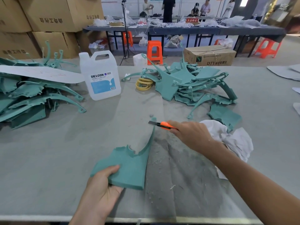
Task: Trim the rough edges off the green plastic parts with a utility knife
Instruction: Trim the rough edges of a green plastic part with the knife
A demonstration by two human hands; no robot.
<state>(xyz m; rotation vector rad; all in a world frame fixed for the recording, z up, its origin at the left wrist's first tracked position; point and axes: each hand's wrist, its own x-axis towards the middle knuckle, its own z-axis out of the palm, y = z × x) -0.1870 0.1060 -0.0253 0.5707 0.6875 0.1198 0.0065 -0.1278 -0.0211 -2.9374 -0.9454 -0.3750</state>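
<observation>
Our left hand (103,184) pinches the wide near end of a thin green plastic part (129,166) over the desk (48,151), likely light with a springy curved arm, while our right hand (191,133) curls its fingers round an orange knife (162,125) by the far tip.

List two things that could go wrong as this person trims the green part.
1. The left hand grips only the near end of the green part, so its thin far tip may flex and the knife in the right hand skip.
2. A stroke pulled inward would likely run toward that left hand.
</observation>
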